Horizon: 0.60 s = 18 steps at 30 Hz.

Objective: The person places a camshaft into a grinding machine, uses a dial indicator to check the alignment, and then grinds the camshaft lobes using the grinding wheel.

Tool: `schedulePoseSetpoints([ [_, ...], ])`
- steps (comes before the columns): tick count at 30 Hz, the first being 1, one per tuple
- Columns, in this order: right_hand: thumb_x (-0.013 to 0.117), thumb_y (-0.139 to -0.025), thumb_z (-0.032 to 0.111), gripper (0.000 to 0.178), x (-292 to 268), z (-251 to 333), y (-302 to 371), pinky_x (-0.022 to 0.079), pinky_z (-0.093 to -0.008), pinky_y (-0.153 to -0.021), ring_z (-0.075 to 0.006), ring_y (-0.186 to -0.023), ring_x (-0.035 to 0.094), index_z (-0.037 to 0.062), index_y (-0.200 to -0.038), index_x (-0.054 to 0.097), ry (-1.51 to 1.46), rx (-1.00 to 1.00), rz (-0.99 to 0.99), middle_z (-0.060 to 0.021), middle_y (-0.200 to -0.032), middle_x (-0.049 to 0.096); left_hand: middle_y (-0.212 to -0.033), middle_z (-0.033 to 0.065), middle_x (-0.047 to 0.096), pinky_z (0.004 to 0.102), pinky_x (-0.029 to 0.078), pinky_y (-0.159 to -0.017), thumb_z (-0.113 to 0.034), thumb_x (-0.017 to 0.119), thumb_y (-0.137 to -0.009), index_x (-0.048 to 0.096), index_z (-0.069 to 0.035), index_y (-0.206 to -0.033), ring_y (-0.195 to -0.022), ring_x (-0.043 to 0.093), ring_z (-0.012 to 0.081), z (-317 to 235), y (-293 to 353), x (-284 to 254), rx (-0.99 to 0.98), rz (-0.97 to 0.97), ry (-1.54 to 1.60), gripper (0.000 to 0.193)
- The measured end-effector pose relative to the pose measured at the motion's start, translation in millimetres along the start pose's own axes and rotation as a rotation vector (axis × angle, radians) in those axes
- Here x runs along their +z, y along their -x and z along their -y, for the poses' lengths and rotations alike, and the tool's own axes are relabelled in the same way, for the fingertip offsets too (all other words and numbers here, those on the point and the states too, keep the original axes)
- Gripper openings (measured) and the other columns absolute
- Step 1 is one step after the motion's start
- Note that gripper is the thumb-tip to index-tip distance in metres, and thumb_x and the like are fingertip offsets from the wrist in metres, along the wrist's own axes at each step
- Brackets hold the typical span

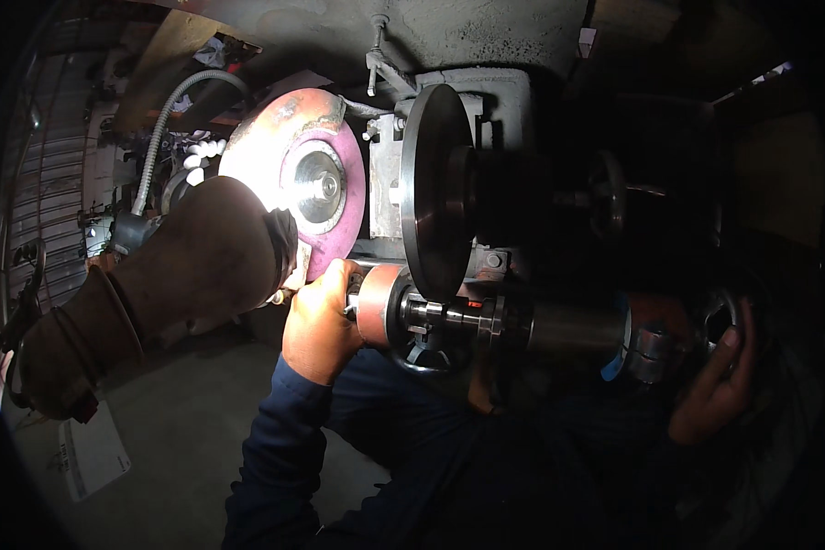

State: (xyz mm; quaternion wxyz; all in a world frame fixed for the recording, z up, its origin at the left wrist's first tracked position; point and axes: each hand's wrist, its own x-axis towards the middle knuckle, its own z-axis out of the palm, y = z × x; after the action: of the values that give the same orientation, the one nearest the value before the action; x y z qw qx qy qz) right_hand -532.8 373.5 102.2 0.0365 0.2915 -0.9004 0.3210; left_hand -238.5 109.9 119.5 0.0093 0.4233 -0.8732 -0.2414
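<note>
Your left hand (319, 321) grips the pink-collared spindle (380, 304); right hand (720, 380) wraps the handwheel (720, 316) (dim); white rectangular sheet (92, 454) on the floor, lower left.

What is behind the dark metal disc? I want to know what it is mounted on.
Behind the dark metal disc a grey machine housing and a pale bracket show. The disc's own mounting is covered by the disc and lost in shadow to its right.

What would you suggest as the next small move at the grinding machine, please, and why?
Probably a slight turn of the handwheel under the right hand: the left hand already grips the spindle end just below the pink grinding wheel, so only fine adjustment seems left.
</note>
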Motion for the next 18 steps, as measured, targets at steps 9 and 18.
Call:
schedulePoseSetpoints([
  [9,0.043,-0.104,0.012,0.034,6.0,-6.3,5.9,0.048,-0.0347,-0.098,-0.0290,-0.114,0.063,-0.0089,-0.126,0.058,-0.021,-0.066,-0.075,-0.0216,-0.123,0.064,-0.089,0.0191,0.071,0.0343,0.056,-0.076,-0.009,0.084,-0.067,0.058,0.002,-0.105,-0.085,0.073,0.0301,1.3,2.0,-0.9,-0.064,0.033,-0.006,0.047],
  [18,0.040,-0.106,0.018,0.039,31.7,-23.3,22.1,0.047,-0.0347,-0.099,-0.0276,-0.115,0.061,-0.0101,-0.128,0.055,-0.115,-0.135,-0.347,-0.0223,-0.125,0.062,-0.084,0.0177,0.071,0.0373,0.055,-0.073,-0.009,0.084,-0.068,0.056,-0.001,-0.101,-0.083,0.072,0.0327,-4.5,0.0,-2.8,-0.050,0.016,0.009,0.044],
])
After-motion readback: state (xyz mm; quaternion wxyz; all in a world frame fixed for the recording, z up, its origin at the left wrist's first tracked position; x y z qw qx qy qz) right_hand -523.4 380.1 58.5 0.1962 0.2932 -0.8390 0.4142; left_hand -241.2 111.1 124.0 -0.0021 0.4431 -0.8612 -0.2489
